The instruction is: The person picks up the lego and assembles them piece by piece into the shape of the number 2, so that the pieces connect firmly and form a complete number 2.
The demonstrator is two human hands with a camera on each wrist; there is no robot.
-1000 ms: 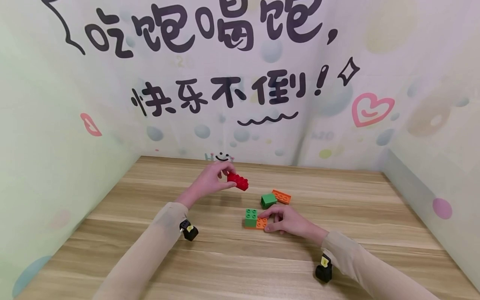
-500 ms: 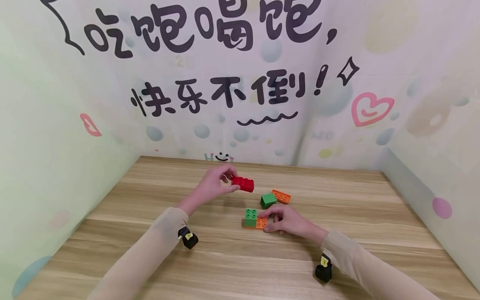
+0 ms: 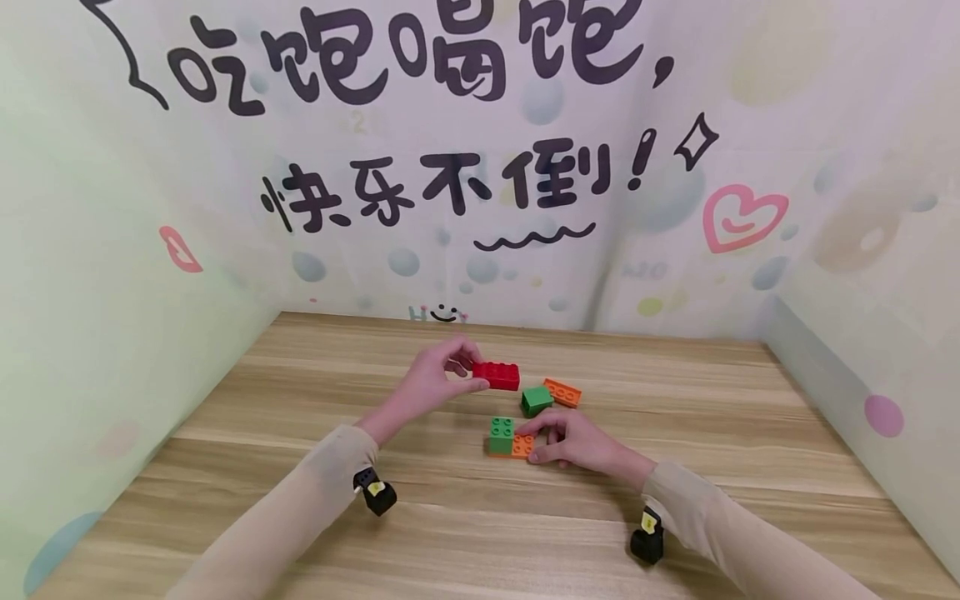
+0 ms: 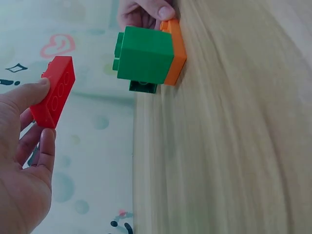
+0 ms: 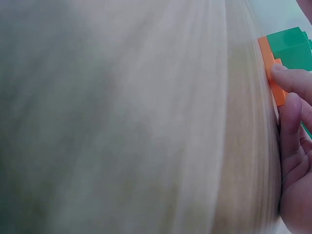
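Observation:
Up off the table, my left hand [image 3: 438, 379] pinches a red building brick [image 3: 498, 376] by its left end, studs up. The left wrist view shows the thumb on one side of the red brick [image 4: 57, 92] and fingertips on the other. My right hand [image 3: 581, 442] holds the right end of a flat orange brick [image 3: 523, 447] on the table between thumb and fingers. A taller green brick [image 3: 502, 435] sits on the orange brick's left half; its right half shows bare studs. In the right wrist view the thumb lies against the orange brick's edge [image 5: 267, 56].
Behind the right hand lie a loose green brick [image 3: 536, 401], tipped on its side, and another orange brick [image 3: 562, 392] with its hollow underside showing. The wooden table [image 3: 450, 533] meets printed cloth walls [image 3: 420, 275] at the back and sides.
My left hand has moved right and a little toward me with the red brick, which has turned more level. The right hand and the bricks on the table have stayed put.

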